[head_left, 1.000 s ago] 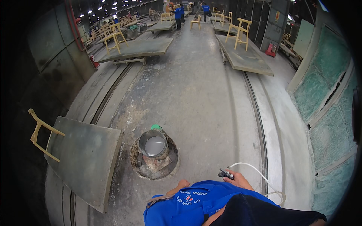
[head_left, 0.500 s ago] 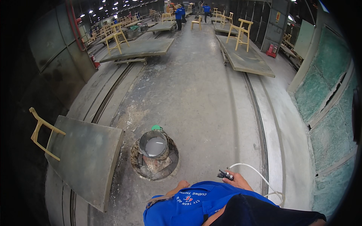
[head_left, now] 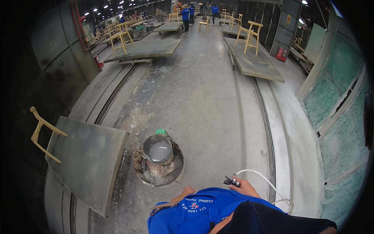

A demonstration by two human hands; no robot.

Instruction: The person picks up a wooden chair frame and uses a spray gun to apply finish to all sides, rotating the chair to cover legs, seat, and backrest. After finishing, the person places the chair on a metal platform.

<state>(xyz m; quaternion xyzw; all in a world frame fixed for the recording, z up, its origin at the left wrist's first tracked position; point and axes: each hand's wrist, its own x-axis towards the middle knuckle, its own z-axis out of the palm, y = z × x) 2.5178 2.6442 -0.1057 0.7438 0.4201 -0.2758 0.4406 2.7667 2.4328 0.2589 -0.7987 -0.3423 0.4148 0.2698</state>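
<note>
My right hand (head_left: 244, 187) is wrapped round a small dark spray gun (head_left: 232, 181) at the right of my blue shirt. A white hose (head_left: 269, 180) curves from the gun toward the floor on the right. Only a small part of my left hand (head_left: 189, 190) shows beside the shirt; its fingers are too hidden to read. Ahead and to the left stands a bucket of greyish liquid (head_left: 159, 150), set inside a wider, crusted round tub (head_left: 180, 171). A green object (head_left: 161, 132) sits at the bucket's far rim.
At left, a grey platform (head_left: 87, 156) carries a pale wooden chair (head_left: 41, 128). Farther platforms bear chairs on the left (head_left: 121, 39) and right (head_left: 249, 38). Floor rails (head_left: 265, 121) run along both sides. A green-tinted panel (head_left: 335, 74) lines the right. Several people in blue stand far off.
The view has shifted very slightly. Both hands and the spray gun stay about where they were. A far-off person in the aisle has shifted a little.
</note>
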